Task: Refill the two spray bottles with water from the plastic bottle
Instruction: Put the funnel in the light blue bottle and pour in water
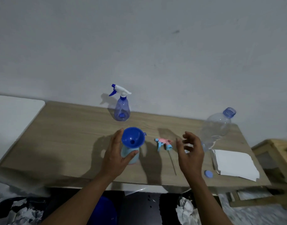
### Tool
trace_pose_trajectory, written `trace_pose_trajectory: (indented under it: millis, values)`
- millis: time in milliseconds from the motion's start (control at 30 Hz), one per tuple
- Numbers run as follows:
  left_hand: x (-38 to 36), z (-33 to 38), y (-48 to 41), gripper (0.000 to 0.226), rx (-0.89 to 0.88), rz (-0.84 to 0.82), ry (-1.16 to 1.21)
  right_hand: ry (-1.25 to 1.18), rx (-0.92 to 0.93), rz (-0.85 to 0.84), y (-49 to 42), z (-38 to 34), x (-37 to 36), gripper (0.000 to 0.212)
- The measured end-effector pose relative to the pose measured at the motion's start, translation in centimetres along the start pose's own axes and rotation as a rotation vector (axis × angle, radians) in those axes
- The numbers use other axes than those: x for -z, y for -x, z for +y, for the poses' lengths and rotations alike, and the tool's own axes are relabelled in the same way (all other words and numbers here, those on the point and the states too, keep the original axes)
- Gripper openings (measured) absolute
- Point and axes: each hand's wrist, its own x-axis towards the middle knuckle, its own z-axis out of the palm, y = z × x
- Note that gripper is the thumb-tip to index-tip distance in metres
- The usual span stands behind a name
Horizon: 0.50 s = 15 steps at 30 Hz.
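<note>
Fingers (119, 135) of the left hand (115, 153) wrap the light blue spray bottle (130, 155), thumb across its front, holding it upright on the wooden table (66, 140). A blue funnel (133, 137) sits in the bottle's open neck. The right hand (190, 153) hovers above the table with fingers spread and loosely curled, gripping nothing.

Task items:
- The clear plastic bottle (215, 129) stands uncapped near the table's right rear corner, just beyond the right hand. Its blue cap (208, 174) lies near the front edge.
- The second spray bottle (122, 109), translucent blue with its trigger head fitted, stands at the rear edge against the wall (139, 46).
- A pink and blue trigger head (163, 143) with its dip tube lies flat between the two hands.

Clearances:
- The table's left half is bare, giving open room left of the held bottle.
- A stack of white paper (235, 164) occupies the front right corner, beside the plastic bottle's base.
- A wooden cabinet (274, 153) stands beyond the table's right edge.
- Crumpled paper (185, 210) lies on the floor below the front edge.
</note>
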Motion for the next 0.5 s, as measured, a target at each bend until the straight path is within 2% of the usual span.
trace_pose_trajectory:
  millis: [100, 167, 200, 267, 333, 400, 500]
  values:
    - [-0.1, 0.8, -0.6, 0.083, -0.008, 0.016, -0.021, -0.001, -0.107, 0.293, -1.1, 1.5, 3.4, 0.034]
    - [-0.1, 0.8, -0.7, 0.084, 0.011, 0.017, -0.026, 0.013, -0.19, 0.426, -2.4, 2.6, 5.4, 0.053]
    - [-0.1, 0.7, -0.7, 0.084, 0.02, 0.02, -0.024, 0.027, -0.236, 0.428, -3.3, 3.1, 6.3, 0.066]
    - [-0.1, 0.7, -0.7, 0.081, 0.03, 0.024, -0.011, 0.088, -0.308, 0.285, -5.1, 4.0, 7.6, 0.091]
    - [0.0, 0.9, -0.7, 0.079, 0.029, 0.027, 0.001, 0.083, -0.321, 0.092, -6.6, 4.8, 8.2, 0.104]
    - [0.1, 1.2, -0.7, 0.077, 0.036, 0.024, 0.01, 0.012, -0.313, -0.004, -7.6, 5.2, 8.0, 0.096]
    - [0.3, 1.6, -1.0, 0.074, 0.053, 0.024, 0.017, 0.009, -0.294, -0.002, -8.2, 5.5, 7.6, 0.071]
